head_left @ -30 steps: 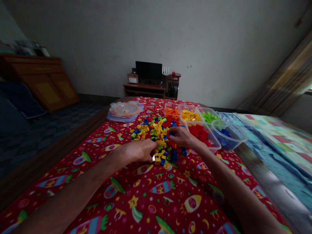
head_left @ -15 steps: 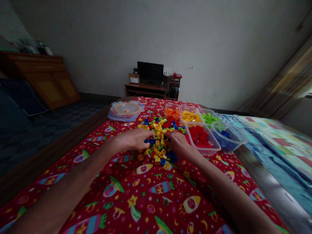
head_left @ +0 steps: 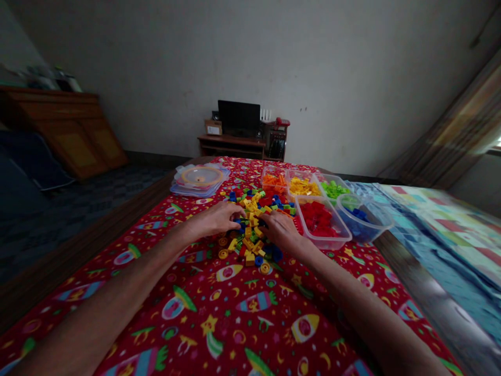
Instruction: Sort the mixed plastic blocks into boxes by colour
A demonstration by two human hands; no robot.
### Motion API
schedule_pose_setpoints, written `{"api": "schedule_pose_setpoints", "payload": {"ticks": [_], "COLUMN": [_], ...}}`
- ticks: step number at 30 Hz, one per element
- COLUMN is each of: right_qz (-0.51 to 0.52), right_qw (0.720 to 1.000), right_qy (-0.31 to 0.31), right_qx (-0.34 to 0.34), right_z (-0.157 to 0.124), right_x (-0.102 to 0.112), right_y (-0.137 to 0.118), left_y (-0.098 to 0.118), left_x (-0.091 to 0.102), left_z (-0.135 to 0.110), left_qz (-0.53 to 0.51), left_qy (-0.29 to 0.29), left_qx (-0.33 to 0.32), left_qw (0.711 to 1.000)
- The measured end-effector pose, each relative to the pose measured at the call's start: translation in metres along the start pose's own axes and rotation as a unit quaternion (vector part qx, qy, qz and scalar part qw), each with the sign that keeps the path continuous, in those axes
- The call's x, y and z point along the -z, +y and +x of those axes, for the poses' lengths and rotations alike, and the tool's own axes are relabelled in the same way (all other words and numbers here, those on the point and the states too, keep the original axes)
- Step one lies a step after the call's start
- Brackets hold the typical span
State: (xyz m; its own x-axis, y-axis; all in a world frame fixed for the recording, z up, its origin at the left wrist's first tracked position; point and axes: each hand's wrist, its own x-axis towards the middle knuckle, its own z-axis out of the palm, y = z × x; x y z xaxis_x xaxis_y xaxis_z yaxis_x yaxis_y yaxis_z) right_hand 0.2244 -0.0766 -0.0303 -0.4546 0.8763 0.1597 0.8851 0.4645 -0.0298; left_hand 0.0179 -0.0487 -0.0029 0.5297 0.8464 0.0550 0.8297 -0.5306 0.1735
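A mixed pile of plastic building bricks (head_left: 249, 245), mostly yellow with blue, red and green ones, lies on the patterned red tablecloth (head_left: 219, 334). At the pile's left side is my left hand (head_left: 219, 216), its fingers curled and thumb low beside blue bricks. What those fingers hold, if anything, is too small to make out. My right hand (head_left: 281, 227) reaches into the pile from the right with bent fingers among yellow bricks; its fingertips are partly hidden. Near it stands a clear box of red bricks (head_left: 323, 222).
Clear containers hold orange bricks (head_left: 274, 181), yellow bricks (head_left: 303, 186), green bricks (head_left: 333, 190) and blue bricks (head_left: 358, 215) along the right. Stacked lids (head_left: 200, 179) lie at the back left. A bed (head_left: 438, 224) adjoins the table's right edge.
Both hands stay at the pile with small finger movements. The left fingers have shifted slightly at the blue bricks, and a few bricks near them have moved. The camera view has shifted a little.
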Motion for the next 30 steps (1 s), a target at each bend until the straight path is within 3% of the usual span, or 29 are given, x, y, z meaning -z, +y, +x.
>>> {"api": "schedule_pose_setpoints", "payload": {"ticks": [9, 13, 17, 24, 30], "right_qz": [0.002, 0.024, 0.104, 0.259, 0.4], "right_qw": [1.0, 0.999, 0.991, 0.963, 0.914], "right_qy": [-0.005, 0.008, 0.048, 0.071, 0.056], "right_qx": [0.017, 0.046, 0.065, 0.023, -0.042], "right_z": [0.003, 0.004, 0.003, 0.01, 0.013], "right_x": [-0.003, -0.004, 0.001, 0.013, 0.008], "right_y": [0.001, 0.003, 0.013, 0.02, 0.01], "left_y": [-0.003, 0.007, 0.014, 0.015, 0.022], "left_x": [-0.003, 0.0, 0.001, -0.003, -0.017], "left_z": [0.002, 0.001, 0.0, 0.001, 0.005], "left_qz": [-0.067, -0.103, -0.128, -0.186, -0.258], "left_qy": [0.067, 0.062, 0.063, 0.073, 0.11], "left_qx": [-0.008, -0.003, 0.001, 0.005, 0.001], "left_qw": [0.995, 0.993, 0.99, 0.98, 0.96]}}
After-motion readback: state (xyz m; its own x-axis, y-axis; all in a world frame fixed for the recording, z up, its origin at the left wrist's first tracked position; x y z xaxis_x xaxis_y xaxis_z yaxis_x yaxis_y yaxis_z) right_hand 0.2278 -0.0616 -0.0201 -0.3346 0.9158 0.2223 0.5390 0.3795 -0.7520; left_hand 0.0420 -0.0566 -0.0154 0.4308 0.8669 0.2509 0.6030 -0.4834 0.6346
